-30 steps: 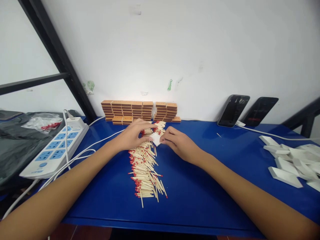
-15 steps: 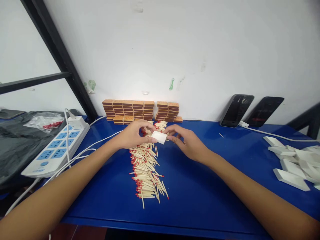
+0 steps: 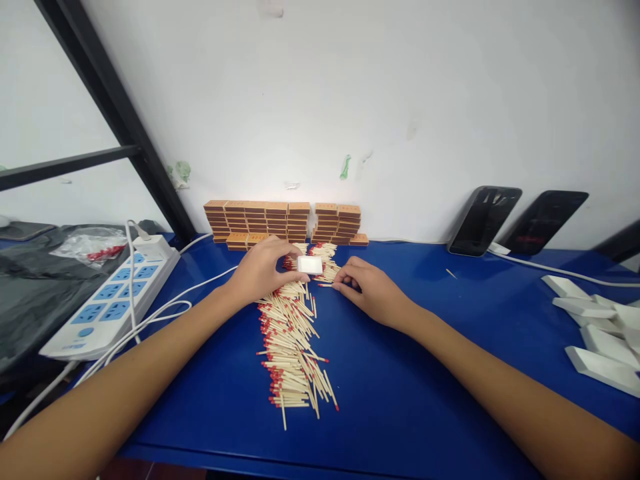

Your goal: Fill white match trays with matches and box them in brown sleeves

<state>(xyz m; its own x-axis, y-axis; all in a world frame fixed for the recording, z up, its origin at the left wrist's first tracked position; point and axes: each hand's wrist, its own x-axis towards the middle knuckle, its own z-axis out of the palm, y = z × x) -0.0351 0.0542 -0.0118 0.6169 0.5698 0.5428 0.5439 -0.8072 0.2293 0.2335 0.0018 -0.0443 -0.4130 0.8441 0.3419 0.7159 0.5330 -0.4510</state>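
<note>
A small white matchbox tray is pinched at its left end between the thumb and fingers of my left hand, its hollow side facing me. Just right of the tray, my right hand is closed, thumb against forefinger, low over the blue table. The pale end of a match meets its fingertips. Under and in front of my left hand lies a long pile of red-headed matches. A smaller heap of matches shows behind the tray.
Stacked brown matchboxes line the wall. More white trays lie at the right, below two phones leaning on the wall. A white power strip with cables sits at the left. A stray match lies on the table.
My right hand has let go of the tray's right side and moved slightly down to the matches. The tray, still in my left hand, has turned so its hollow shows. The view shifted a little.
</note>
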